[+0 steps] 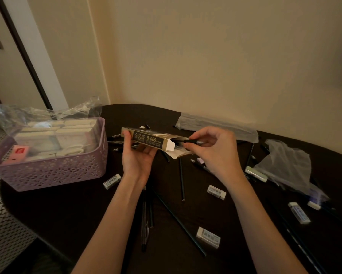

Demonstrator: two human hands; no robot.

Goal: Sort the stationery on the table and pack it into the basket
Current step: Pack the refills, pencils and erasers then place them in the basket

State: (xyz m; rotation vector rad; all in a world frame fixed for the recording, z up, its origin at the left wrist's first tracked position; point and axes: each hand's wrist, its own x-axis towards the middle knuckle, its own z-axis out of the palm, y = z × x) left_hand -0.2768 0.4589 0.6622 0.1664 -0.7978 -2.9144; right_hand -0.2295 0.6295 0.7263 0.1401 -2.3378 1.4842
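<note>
Dim warm light, plain cream wall point(205, 56), dark door frame point(26, 56) at left, dark rounded table point(67, 210)

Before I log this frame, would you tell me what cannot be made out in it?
Head view only:
- How many pens the pen box holds: its walls hide the inside.
- The tip of the pen pinched by the right hand: hidden inside the open flap.
- Small print on the box held by the left hand: too small.
- Lower layers in the basket: covered by packs.

A dark table point(67, 210) carries a lilac lattice basket point(53, 171) at far left. White erasers point(208, 237) lie scattered near and right, among dark pens and pencils point(178, 220). Clear plastic bags point(284, 167) lie at right and far centre.
</note>
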